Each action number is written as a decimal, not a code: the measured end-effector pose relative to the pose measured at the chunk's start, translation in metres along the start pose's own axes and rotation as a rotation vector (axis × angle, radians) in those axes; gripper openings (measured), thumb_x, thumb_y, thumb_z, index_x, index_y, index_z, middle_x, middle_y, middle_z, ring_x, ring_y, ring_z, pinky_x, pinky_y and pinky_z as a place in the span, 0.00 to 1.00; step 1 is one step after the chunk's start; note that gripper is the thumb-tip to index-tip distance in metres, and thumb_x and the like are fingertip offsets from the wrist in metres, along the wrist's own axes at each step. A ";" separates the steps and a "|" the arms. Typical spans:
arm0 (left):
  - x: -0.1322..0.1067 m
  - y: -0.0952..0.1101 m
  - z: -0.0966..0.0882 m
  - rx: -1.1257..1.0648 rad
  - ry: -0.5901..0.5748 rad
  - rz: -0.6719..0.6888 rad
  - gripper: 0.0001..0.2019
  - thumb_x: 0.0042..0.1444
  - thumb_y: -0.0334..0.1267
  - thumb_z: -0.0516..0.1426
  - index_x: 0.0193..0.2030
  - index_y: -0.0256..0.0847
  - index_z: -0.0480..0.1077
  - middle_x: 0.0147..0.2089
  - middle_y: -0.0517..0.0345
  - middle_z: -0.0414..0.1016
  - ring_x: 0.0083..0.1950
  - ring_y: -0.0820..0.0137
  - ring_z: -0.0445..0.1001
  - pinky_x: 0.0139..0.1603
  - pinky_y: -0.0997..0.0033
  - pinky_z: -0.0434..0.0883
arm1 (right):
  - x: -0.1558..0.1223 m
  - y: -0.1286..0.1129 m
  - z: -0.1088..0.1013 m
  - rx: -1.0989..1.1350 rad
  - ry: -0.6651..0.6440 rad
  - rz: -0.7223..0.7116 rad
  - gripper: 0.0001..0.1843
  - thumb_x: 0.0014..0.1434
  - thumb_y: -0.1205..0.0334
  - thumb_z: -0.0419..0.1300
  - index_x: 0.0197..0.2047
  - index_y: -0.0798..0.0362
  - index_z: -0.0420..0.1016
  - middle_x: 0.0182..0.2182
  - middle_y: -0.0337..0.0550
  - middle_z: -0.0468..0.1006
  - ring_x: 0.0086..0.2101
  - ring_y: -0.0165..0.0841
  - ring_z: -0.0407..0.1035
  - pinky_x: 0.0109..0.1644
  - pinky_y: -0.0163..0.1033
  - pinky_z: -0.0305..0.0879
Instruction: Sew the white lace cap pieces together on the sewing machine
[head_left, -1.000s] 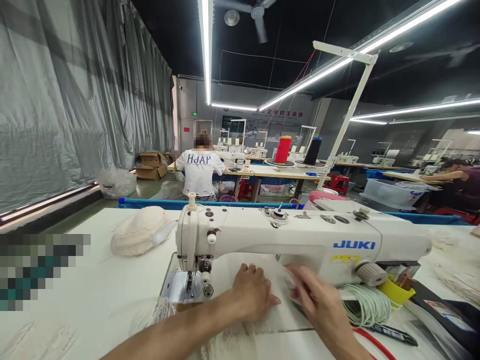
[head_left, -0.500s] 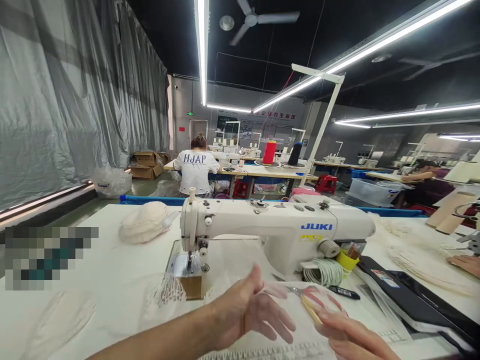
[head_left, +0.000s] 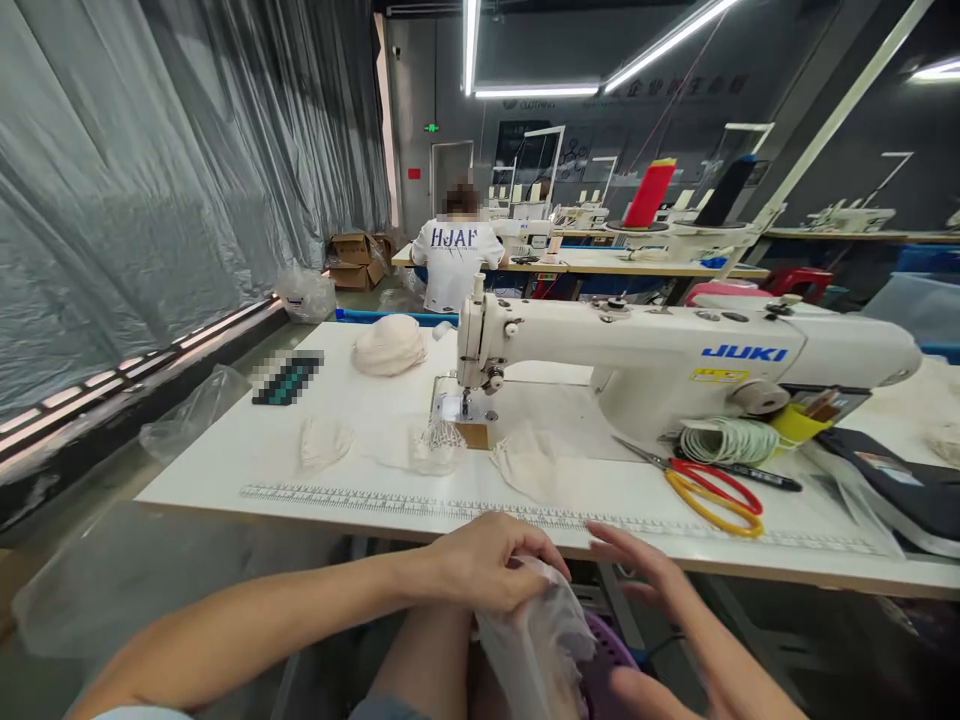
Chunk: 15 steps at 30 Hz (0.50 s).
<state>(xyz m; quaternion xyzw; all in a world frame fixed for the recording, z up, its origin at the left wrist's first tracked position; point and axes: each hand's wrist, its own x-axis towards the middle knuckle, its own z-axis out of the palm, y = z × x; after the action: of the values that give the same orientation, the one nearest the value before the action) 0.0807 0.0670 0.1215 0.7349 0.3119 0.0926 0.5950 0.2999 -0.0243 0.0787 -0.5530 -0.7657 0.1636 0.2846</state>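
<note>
Over my lap, below the table's front edge, my left hand (head_left: 499, 560) is closed on a thin, translucent whitish sheet (head_left: 536, 640) that hangs down in folds. I cannot tell whether it is plastic or sheer fabric. To its right, my right hand (head_left: 660, 620) holds nothing, fingers apart. Scissors (head_left: 712, 495) with red and yellow handles lie on the table (head_left: 202, 470). Cream sheer fabric pieces (head_left: 525, 460) lie along the table near the needle of a white sewing machine (head_left: 652, 345). A purple basket-like thing (head_left: 611, 645) shows partly behind the sheet.
A cream fabric stack (head_left: 390, 345) sits at the table's back left. Printed ruler markings (head_left: 420, 505) run along the front. A coil of pale cord (head_left: 727, 440), a black pen (head_left: 765, 478) and a yellow cup (head_left: 799, 425) are at right. Ahead, a person (head_left: 455, 250) sits at another table.
The view has tilted downward. My right hand has left the scissors, which now lie on the table. My left hand, open before, has moved down to my lap and closed on the translucent sheet.
</note>
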 end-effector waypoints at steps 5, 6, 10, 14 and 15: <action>-0.020 -0.013 -0.010 -0.005 0.040 -0.010 0.16 0.52 0.31 0.48 0.45 0.36 0.71 0.17 0.66 0.64 0.18 0.78 0.59 0.19 0.82 0.56 | 0.045 -0.037 0.030 0.200 -0.221 0.079 0.12 0.62 0.54 0.50 0.42 0.51 0.69 0.29 0.37 0.74 0.31 0.31 0.70 0.35 0.33 0.66; -0.024 -0.017 -0.014 -0.012 0.046 -0.031 0.16 0.52 0.31 0.48 0.45 0.36 0.71 0.17 0.66 0.64 0.17 0.78 0.58 0.18 0.82 0.55 | 0.050 -0.040 0.033 0.217 -0.236 0.089 0.14 0.64 0.54 0.47 0.34 0.51 0.68 0.23 0.35 0.70 0.26 0.29 0.66 0.31 0.32 0.63; -0.035 -0.029 -0.025 -0.095 0.014 -0.128 0.16 0.49 0.29 0.49 0.43 0.36 0.71 0.17 0.66 0.64 0.18 0.78 0.59 0.19 0.82 0.57 | 0.056 -0.042 0.038 0.209 -0.246 0.113 0.19 0.65 0.52 0.44 0.26 0.50 0.61 0.19 0.32 0.64 0.22 0.27 0.59 0.26 0.31 0.55; -0.035 -0.038 -0.030 -0.180 0.016 -0.148 0.16 0.46 0.27 0.49 0.40 0.36 0.72 0.17 0.66 0.64 0.20 0.77 0.62 0.20 0.81 0.60 | 0.057 -0.041 0.038 0.193 -0.259 0.138 0.20 0.65 0.51 0.44 0.24 0.50 0.60 0.18 0.32 0.63 0.21 0.27 0.59 0.25 0.31 0.55; -0.036 -0.041 -0.031 -0.191 0.019 -0.147 0.16 0.45 0.28 0.49 0.40 0.36 0.72 0.17 0.66 0.64 0.19 0.77 0.62 0.20 0.81 0.60 | 0.057 -0.041 0.039 0.187 -0.261 0.143 0.20 0.65 0.51 0.44 0.24 0.50 0.60 0.18 0.33 0.63 0.22 0.27 0.59 0.25 0.30 0.56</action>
<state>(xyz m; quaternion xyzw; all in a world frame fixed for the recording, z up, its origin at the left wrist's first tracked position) 0.0225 0.0759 0.1001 0.6492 0.3603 0.0849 0.6644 0.2327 0.0181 0.0859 -0.5514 -0.7362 0.3245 0.2206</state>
